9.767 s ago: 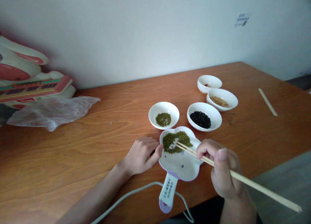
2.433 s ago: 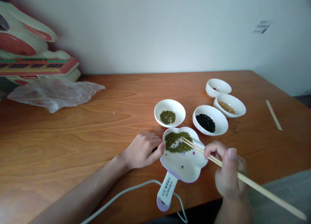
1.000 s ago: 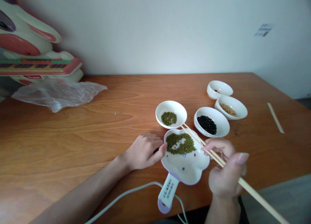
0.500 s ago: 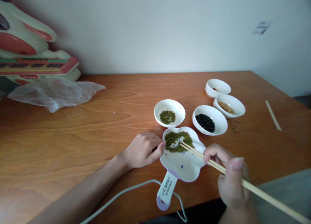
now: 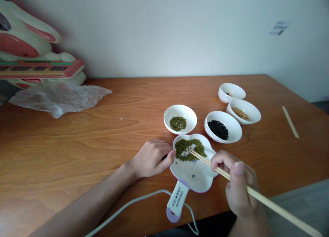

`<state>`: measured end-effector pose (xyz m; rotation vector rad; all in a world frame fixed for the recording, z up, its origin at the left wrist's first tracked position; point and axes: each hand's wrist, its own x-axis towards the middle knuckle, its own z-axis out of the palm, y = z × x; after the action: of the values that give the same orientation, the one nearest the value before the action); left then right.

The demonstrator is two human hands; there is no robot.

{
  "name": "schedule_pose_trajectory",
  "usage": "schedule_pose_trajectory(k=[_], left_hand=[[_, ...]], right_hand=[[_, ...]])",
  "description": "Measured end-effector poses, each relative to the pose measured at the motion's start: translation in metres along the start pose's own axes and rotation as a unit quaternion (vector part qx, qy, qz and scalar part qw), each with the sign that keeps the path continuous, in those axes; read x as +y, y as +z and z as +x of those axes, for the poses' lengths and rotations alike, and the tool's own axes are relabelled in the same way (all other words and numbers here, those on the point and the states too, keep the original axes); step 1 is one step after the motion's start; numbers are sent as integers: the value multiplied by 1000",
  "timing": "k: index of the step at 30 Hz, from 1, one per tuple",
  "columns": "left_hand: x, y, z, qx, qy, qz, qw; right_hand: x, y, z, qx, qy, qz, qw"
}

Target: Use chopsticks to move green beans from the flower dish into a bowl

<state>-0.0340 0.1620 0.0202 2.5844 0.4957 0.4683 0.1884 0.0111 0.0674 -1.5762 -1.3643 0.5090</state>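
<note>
Chopsticks [image 5: 269, 202] sit grasped in right fingers [image 5: 221, 158], tips ahead among green beans [image 5: 181, 145]
Dish [image 5: 200, 178] lies beside curled left fingers [image 5: 167, 160], their grip unclear

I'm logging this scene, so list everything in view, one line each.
flower-shaped dish: one, white with lilac rim, front centre
label: one, white, on dish handle
bowls: four, white, beyond dish
mung beans: many, green, in dish and left bowl
black beans: many, black, near-right bowl
beans: many, tan, bowl behind
bit: at least one, reddish, farthest bowl
chopsticks: two, pale wood, tips at dish
cable: one, pale, by handle
flat strip: one, pale, table's right
plastic bag: one, clear, left
keyboard toy: one, white and pink, far left
notice: one, whitish, on wall
table: one, brown, centre
wall: one, pale, behind
floor: one, grey, lower right
left hand: one, bare, thumb at dish rim
right hand: one, bare, gripping chopsticks
</note>
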Motion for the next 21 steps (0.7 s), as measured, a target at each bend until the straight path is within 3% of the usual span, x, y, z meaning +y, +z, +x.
schedule_pose_trajectory(k=[4,13,21], left_hand=[[-1,0,1,-1,1,3,1000],[0,0,1,-1,3,3,1000],[0,0,0,0,2,-5,1000]], right_hand=[[3,0,2,-14,-21,-1,1000],[0,5,2,14,6,-7,1000],[13,3,3,14,-39,11,999]])
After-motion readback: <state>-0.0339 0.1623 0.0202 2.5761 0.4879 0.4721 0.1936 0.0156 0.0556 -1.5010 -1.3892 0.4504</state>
